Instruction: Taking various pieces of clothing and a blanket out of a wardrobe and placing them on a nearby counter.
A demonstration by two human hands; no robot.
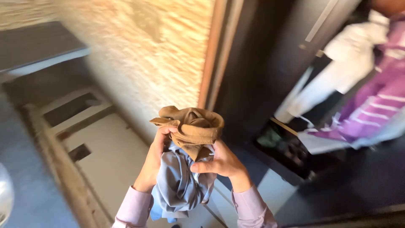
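Observation:
I hold a bundle of clothes up in front of me with both hands. A crumpled brown garment (195, 128) sits on top of a grey-blue garment (179, 183) that hangs down between my forearms. My left hand (155, 154) grips the bundle's left side, fingers curled onto the brown cloth. My right hand (221, 162) clasps the right side, thumb pressed across the grey-blue fabric. Both wrists wear pale pink sleeves.
A rough beige stone wall (143, 55) rises ahead, with a wooden door frame (213, 59) beside a dark cupboard (261, 71). White and purple striped clothes (371, 101) hang at the right. A pale floor (114, 164) lies below.

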